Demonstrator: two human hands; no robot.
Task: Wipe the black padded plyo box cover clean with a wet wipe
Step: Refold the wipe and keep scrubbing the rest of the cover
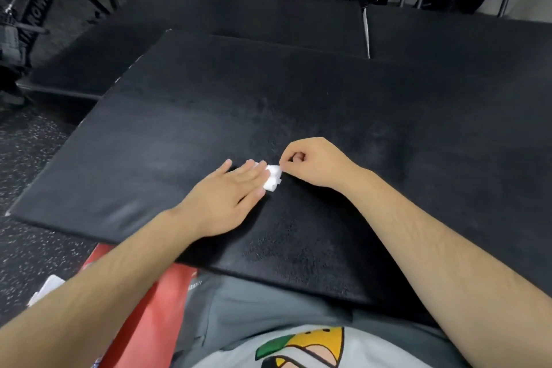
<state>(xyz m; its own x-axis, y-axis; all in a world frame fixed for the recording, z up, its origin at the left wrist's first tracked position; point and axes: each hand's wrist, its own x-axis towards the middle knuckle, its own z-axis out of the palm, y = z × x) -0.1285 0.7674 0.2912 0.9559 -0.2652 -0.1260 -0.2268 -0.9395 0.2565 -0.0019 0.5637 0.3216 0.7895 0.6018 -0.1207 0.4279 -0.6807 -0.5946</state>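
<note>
– Pinching a corner of the wet wipe, that right hand?
– Yes, thumb and finger closed on it. The left hand lies flat, fingers straight, pressing its other end onto the middle of the black plyo box cover.

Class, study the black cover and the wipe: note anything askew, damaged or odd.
The wet wipe is bunched into a wad, the left hand flat on it, the right hand pinching its corner. Pale smears mark the left part of the plyo box cover; dust or damp, unclear. No tears show.
</note>
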